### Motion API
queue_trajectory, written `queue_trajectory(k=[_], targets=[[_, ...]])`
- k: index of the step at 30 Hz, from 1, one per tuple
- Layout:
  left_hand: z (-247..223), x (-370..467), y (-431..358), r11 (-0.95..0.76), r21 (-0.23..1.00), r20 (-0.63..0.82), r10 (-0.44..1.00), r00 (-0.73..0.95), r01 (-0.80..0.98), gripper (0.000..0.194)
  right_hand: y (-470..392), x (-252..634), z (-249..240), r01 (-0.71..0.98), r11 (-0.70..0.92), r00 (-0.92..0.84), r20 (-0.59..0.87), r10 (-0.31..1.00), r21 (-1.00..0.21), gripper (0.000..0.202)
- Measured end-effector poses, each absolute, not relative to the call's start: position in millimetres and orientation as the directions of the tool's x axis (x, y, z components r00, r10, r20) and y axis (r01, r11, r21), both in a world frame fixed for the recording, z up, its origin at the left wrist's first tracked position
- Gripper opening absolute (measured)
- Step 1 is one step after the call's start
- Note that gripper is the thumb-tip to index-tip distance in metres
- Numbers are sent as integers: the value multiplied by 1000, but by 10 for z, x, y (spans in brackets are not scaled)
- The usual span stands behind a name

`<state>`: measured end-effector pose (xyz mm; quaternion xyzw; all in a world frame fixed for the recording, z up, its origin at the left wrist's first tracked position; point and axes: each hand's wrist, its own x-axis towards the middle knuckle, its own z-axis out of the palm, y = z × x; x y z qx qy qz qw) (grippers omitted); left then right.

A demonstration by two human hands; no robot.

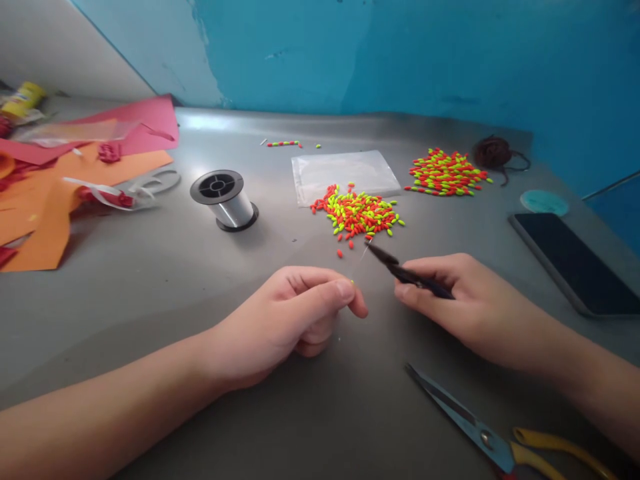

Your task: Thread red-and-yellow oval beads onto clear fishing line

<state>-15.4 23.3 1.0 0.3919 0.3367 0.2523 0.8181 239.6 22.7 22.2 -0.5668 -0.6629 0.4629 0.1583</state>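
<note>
My left hand (315, 307) is closed in a pinch, with a tiny yellow-green bead (353, 282) showing at its fingertips. A thin clear line (367, 249) rises from there toward the tip of a dark pointed tool (405, 272), which looks like pliers. My right hand (460, 300) grips this tool, its tip pointing up and left. Just beyond the tip lies a loose pile of red and yellow-green beads (363, 215), partly against a clear plastic bag (350, 173). Whether the tool's jaws hold the line is too small to tell.
A spool of clear line (233, 208) stands left of the beads. Scissors (470, 423) lie near the front right, below a phone (575, 263). More beads (445, 173) and dark yarn (493, 152) are at the back right. Orange sheets (53, 220) cover the left side.
</note>
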Motion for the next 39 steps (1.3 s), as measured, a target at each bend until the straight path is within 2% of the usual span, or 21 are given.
queue_trajectory(k=[5,14,20,25,39], targets=[[-10,-177,222,535,841,-354,655,667,-79,32,266,2439,175,475,-165,-285,-328,901,-865,42],[2,-178,225,559,822,-363,661,656,-109,30,287,2493,143,493,-171,-287,-345,894,-853,44],[20,-179,215,575,811,-388,668,635,-109,30,287,2504,132,497,-231,-255,-396,882,-836,52],[41,-169,227,595,797,-412,664,624,-107,27,300,2504,140,511,-208,-259,-381,888,-834,51],[54,-156,233,620,778,-439,658,612,-107,26,329,2491,137,450,-243,-269,-390,881,-859,53]])
